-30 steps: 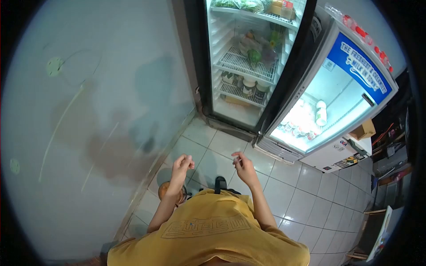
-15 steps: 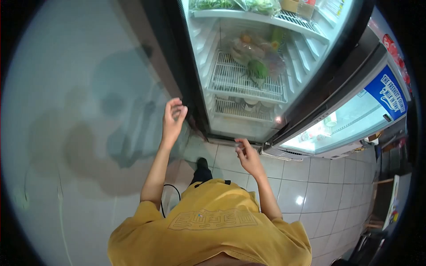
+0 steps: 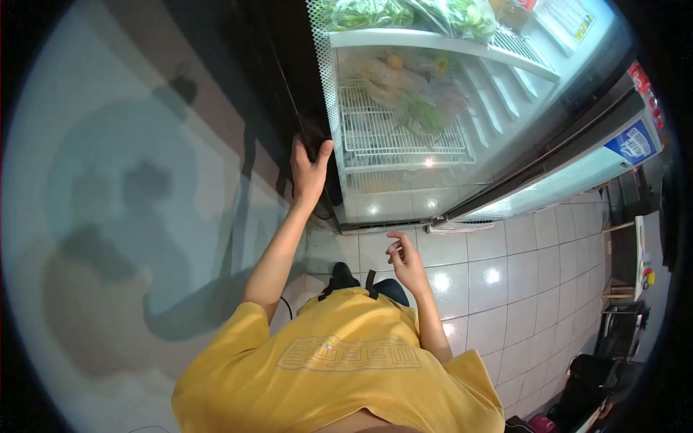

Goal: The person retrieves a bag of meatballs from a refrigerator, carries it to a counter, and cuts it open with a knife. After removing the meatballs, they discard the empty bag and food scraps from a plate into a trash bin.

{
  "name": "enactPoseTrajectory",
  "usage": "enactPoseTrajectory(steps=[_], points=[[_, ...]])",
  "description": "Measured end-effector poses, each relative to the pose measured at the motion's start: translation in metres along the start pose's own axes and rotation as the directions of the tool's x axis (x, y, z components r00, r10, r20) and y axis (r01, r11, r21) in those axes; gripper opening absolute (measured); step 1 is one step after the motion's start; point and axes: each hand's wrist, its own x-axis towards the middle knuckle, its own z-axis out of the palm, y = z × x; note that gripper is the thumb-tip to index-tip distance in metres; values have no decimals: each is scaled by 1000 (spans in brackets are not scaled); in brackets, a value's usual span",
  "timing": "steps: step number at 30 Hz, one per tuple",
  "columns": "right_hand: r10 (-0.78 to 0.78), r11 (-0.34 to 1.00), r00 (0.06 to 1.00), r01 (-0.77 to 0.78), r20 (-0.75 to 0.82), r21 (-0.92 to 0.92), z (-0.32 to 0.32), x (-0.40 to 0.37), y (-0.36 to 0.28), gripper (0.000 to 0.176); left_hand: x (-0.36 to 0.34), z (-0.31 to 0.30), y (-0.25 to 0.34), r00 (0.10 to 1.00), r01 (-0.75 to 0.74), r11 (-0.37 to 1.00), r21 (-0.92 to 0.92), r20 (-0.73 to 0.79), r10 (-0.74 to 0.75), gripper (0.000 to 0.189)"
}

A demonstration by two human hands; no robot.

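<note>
My left hand (image 3: 310, 173) is at the dark side frame of a glass-fronted fridge door (image 3: 393, 189). Its thumb and fingers sit on either side of the door's dark edge, gripping it; the fingertips are partly lost against the black. My right hand (image 3: 408, 265) hangs in front of the fridge's base, above the floor, with loosely curled fingers and nothing in them. Behind the glass, a wire shelf (image 3: 361, 141) bears bagged vegetables (image 3: 419, 101). Bags of leafy greens (image 3: 451, 16) lie on the white-edged shelf (image 3: 411, 37) above.
A second glass-door fridge with a blue label (image 3: 634, 143) stands to the right. A pale wall (image 3: 166, 238) runs along my left, with shadows on it. Tiled floor (image 3: 498, 289) stretches to the right, toward a small table (image 3: 639, 252) and dark bags (image 3: 595, 390).
My left hand has moved onto the fridge door's edge and closed around it. Glass now covers more of the lower shelves. My right hand stays low, its fingers loosely bent.
</note>
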Motion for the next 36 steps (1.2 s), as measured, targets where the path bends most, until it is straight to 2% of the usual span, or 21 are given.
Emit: enactPoseTrajectory(steps=[3,4,5,7,8,9,14,17,19,22,24,25,27,28,29,30,31,32,33,35,36], points=[[-24,1000,999,24,-30,1,5,-2,-21,27,3,3,-5,999,-39,994,-101,14,41,64],[-29,1000,999,29,-35,-2,6,-8,-25,27,1,4,-4,1000,-8,995,-102,23,10,74],[-34,999,998,33,-47,-8,6,-14,-24,27,2,5,-11,999,-14,993,-113,27,17,74],[-63,997,998,62,-24,-38,2,-28,-18,27,7,8,-26,998,-48,998,35,-28,49,87],[-72,996,997,70,-37,-55,1,-37,-17,24,8,7,-27,1000,-12,1000,15,14,12,96],[-74,994,997,71,-37,-78,0,-48,-17,24,6,10,-30,999,-14,999,44,-44,16,93],[-82,997,992,81,-98,-14,-7,-118,-9,21,-10,9,-6,965,-230,971,69,-116,236,72],[-72,997,987,74,-145,7,-16,-163,2,20,-41,7,4,934,-306,951,54,-174,311,64],[-4,999,985,9,-173,31,-22,-190,7,21,-70,-1,15,949,-281,956,85,-124,290,61],[-13,997,980,28,-200,71,-26,-217,3,20,-119,-11,19,960,-240,962,133,-113,256,64],[-11,996,983,26,-183,82,-28,-234,-9,20,-152,-15,0,898,-378,898,225,-145,415,66],[-62,996,986,71,-158,54,-31,-237,-18,22,-170,-17,4,863,-423,861,284,-165,478,67],[-124,991,984,129,-128,24,-41,-239,-38,23,-202,-36,35,923,-364,930,-51,114,368,71],[-222,975,965,223,-143,-9,-46,-240,-48,28,-218,-42,63,899,-409,905,-116,121,421,74],[-313,950,937,311,-152,-38,-49,-240,-56,33,-233,-42,58,911,-361,913,-188,140,388,77],[-310,951,940,309,-143,-30,-52,-238,-60,33,-246,-45,59,926,-279,926,-255,185,330,76],[-392,919,894,392,-218,-45,-58,-235,-63,42,-259,-48,60,935,-189,930,-315,233,269,76],[-470,879,833,472,-290,-68,-63,-234,-66,52,-269,-51,58,934,-143,919,-367,258,249,69],[-471,878,836,474,-282,-64,-68,-234,-71,52,-277,-55,55,937,-143,921,-362,252,244,69],[-535,825,736,562,-415,-65,-79,-238,-80,62,-291,-61,52,943,-81,925,-371,274,192,58],[-535,824,736,563,-414,-63,-83,-242,-80,62,-297,-65,50,939,-52,918,-394,292,179,49]])
